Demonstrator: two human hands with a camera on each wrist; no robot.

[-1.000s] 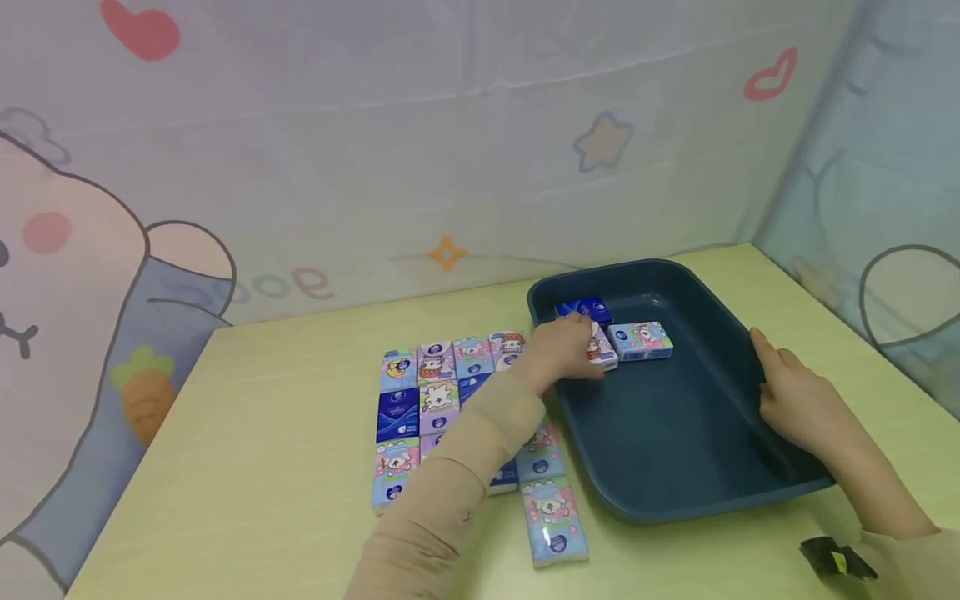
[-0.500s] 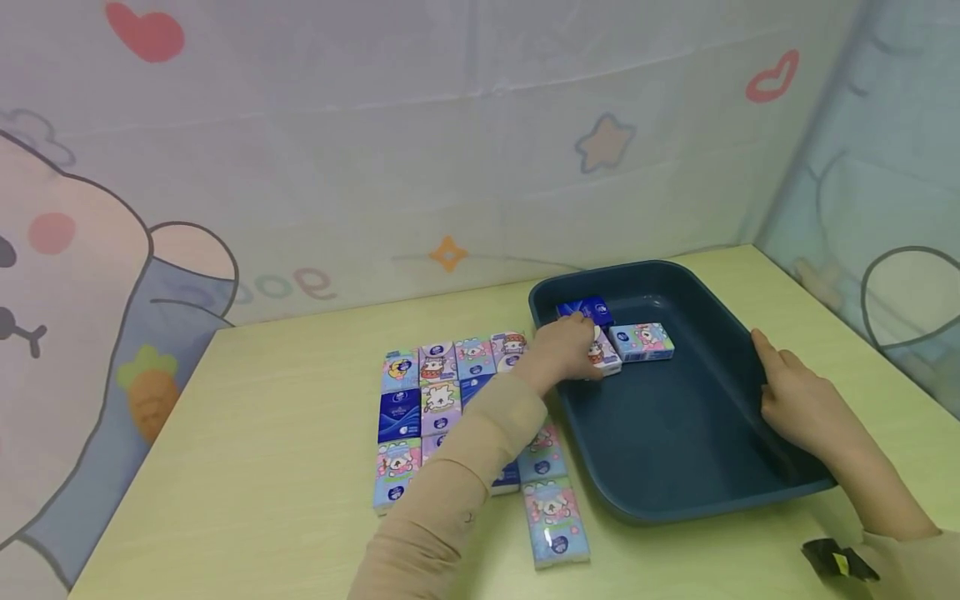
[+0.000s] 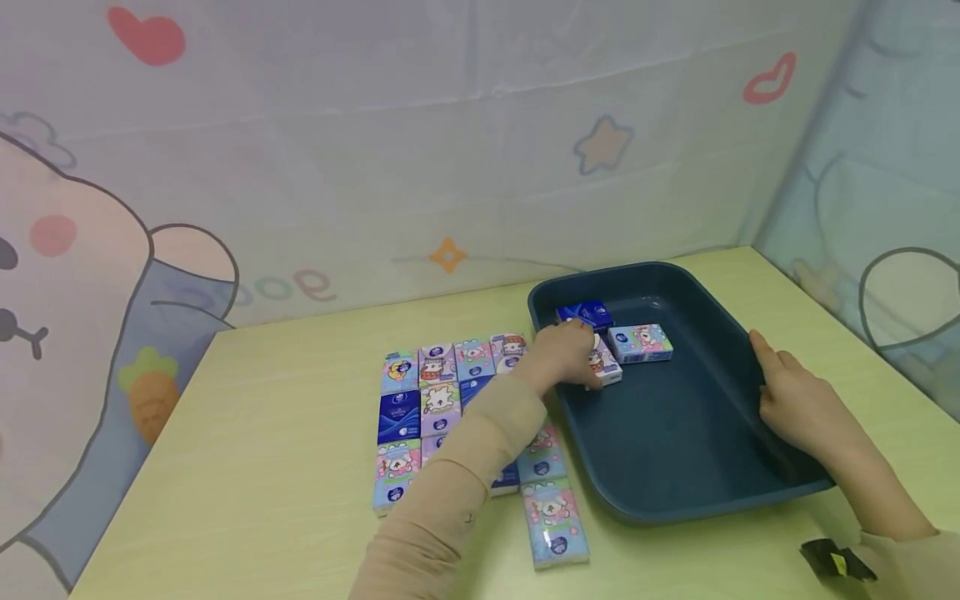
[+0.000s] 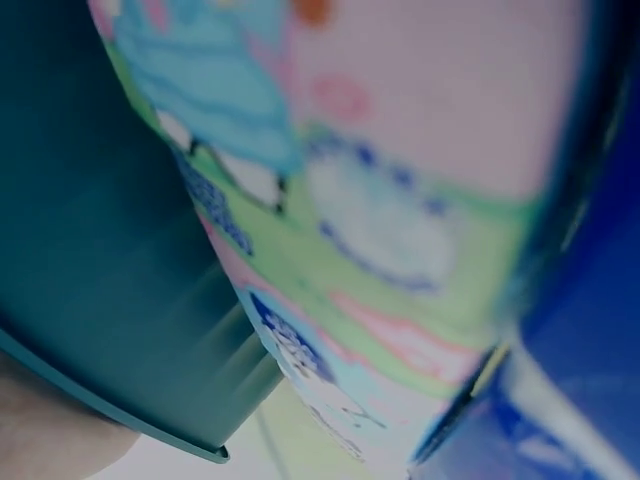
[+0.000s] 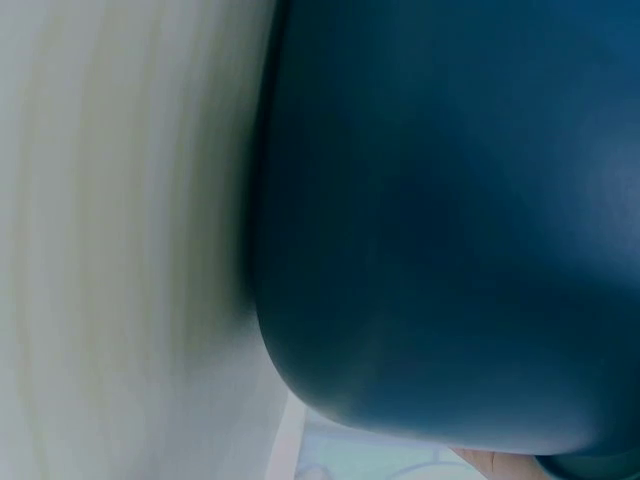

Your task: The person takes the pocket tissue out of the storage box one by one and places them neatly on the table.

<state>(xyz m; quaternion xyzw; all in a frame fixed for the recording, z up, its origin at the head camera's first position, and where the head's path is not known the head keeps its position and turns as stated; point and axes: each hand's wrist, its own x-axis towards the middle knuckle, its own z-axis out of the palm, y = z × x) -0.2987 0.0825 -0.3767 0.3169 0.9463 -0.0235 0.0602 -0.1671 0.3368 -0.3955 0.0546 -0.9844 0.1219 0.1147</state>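
Observation:
My left hand (image 3: 564,353) reaches over the left rim of a dark teal plastic tray (image 3: 675,450). It holds a purple-and-white pack of pocket tissues (image 3: 604,363) low inside, thumb on the near side and fingers on the far side. Beside that pack lie a dark blue pack (image 3: 588,313) and a light blue one (image 3: 641,342). My right hand (image 3: 802,400) grips the tray's right rim. In the right wrist view, the tray's outer wall (image 5: 430,230) fills much of the picture, with a bit of finger (image 5: 500,464) at its lower edge. A printed pack (image 4: 380,220) looms blurred in the left wrist view.
Left of the tray, several tissue packs (image 3: 399,417) lie in rows on the pale yellow table (image 3: 247,467), partly hidden by my left forearm. A single pack (image 3: 555,522) sticks out at the near end. A printed cloth wall (image 3: 360,167) stands behind the table.
The left hand and the purple-and-white pack have shifted slightly toward the near side of the tray. My right hand stays on the rim.

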